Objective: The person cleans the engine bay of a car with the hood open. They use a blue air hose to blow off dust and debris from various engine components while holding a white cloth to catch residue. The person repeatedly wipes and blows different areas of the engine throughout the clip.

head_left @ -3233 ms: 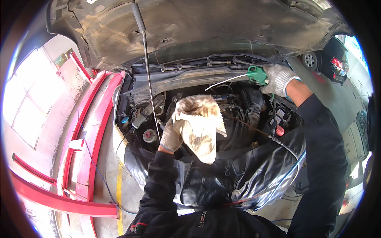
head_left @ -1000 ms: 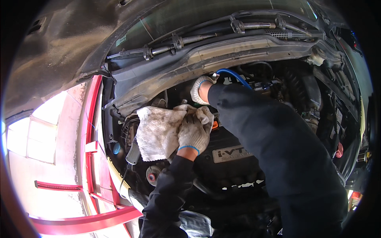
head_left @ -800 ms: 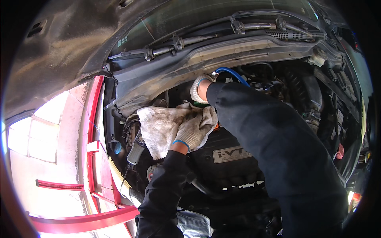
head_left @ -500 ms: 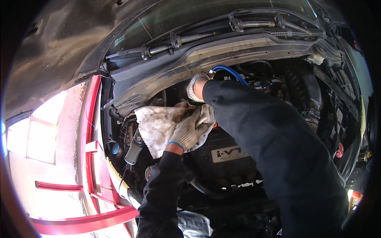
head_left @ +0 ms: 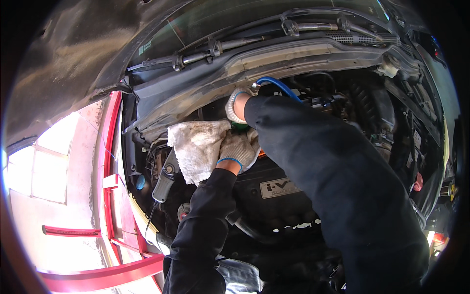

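Note:
My left hand (head_left: 236, 151), in a white knit glove with a blue cuff, grips a stained white rag (head_left: 196, 149) over the engine's left rear part. The rag hangs out to the left of the hand. Just beyond it, my right hand (head_left: 235, 104), gloved alike, is closed round a tool mostly hidden by the hand. A blue hose (head_left: 279, 85) with a metal fitting (head_left: 255, 87) comes up beside that hand. Some green (head_left: 239, 126) shows beneath the right hand, and a bit of orange (head_left: 262, 153) beside the rag; what they belong to is hidden.
A black engine cover (head_left: 254, 210) with a silver badge lies in front of my hands. Left of it rests a grey corded lamp-like tool (head_left: 165, 182). The raised hood (head_left: 73, 63) hangs at upper left. Wiper arms (head_left: 215, 47) cross the far side. Red metal posts (head_left: 111, 147) stand left.
My left hand has moved right and away from me, closer to the right hand, drawing the rag along. My right hand has shifted slightly left, and the hose with it.

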`<state>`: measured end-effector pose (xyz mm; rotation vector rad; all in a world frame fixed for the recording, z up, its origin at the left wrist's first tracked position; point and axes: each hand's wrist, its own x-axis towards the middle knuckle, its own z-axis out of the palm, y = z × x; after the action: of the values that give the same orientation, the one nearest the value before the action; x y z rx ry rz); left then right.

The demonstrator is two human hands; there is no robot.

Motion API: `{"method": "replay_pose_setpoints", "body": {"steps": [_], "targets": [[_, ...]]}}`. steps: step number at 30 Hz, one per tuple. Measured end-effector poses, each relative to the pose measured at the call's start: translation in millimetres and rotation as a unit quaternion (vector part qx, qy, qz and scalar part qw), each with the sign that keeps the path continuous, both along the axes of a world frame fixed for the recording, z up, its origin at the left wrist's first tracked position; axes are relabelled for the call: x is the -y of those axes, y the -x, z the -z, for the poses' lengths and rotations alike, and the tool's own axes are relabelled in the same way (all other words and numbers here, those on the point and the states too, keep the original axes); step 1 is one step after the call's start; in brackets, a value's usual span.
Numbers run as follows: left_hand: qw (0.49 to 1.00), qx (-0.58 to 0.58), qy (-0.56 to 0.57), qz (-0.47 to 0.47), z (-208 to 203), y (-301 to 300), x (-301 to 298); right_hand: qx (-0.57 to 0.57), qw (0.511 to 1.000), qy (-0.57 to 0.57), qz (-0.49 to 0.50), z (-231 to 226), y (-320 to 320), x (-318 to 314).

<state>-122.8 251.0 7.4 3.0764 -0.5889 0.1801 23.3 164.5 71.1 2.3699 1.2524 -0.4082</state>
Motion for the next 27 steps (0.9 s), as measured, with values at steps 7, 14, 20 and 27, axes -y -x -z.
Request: {"method": "replay_pose_setpoints", "body": {"steps": [7,14,20,27], "targets": [[0.996,-0.086,-0.007,-0.019,1,-5,-1,0.013,0.999,-0.018,0.023,29,0,1],[0.997,-0.068,0.025,-0.041,15,-9,-3,0.017,0.999,-0.024,0.031,45,-3,0],[0.996,-0.074,0.016,-0.054,11,-6,-2,0.020,0.999,-0.028,0.032,49,-2,-1],[0.995,-0.091,0.006,-0.039,2,-1,1,0.027,0.999,-0.033,0.033,63,-9,-4]]}}
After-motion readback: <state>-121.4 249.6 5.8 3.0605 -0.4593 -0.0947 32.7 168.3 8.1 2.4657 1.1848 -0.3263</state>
